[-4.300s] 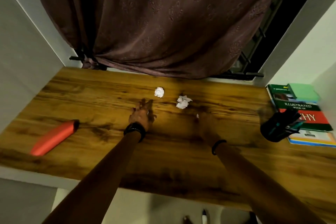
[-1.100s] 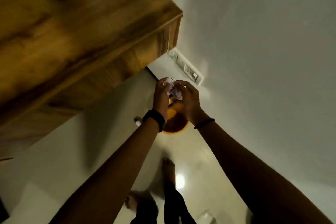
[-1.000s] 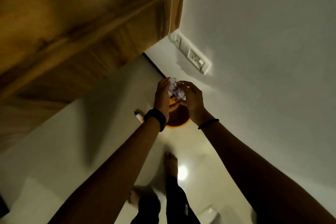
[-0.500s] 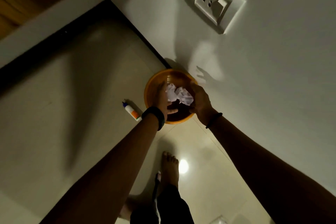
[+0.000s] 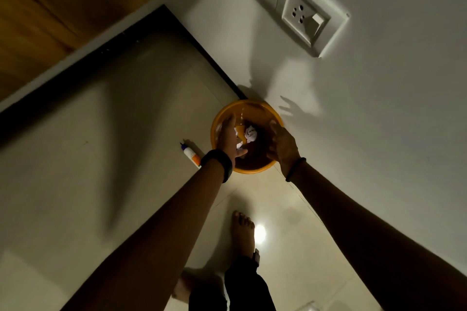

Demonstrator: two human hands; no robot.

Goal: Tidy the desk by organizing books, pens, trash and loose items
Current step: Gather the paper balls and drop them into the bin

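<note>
Head view, looking down at floor. Orange bin point(image 5: 252, 108) stands on floor against wall. Left hand point(image 5: 231, 137) and right hand point(image 5: 283, 145) hover over bin mouth, each grip spread, fingers apart, holding nothing. Crumpled paper balls point(image 5: 250, 134) lie inside bin between hands. Glue bottle point(image 5: 190, 155) lies on floor just left of bin. Wall socket point(image 5: 303, 16) above.

both arms reach down, left grip point(image 5: 231, 137) and right grip point(image 5: 283, 145) spread empty.
</note>
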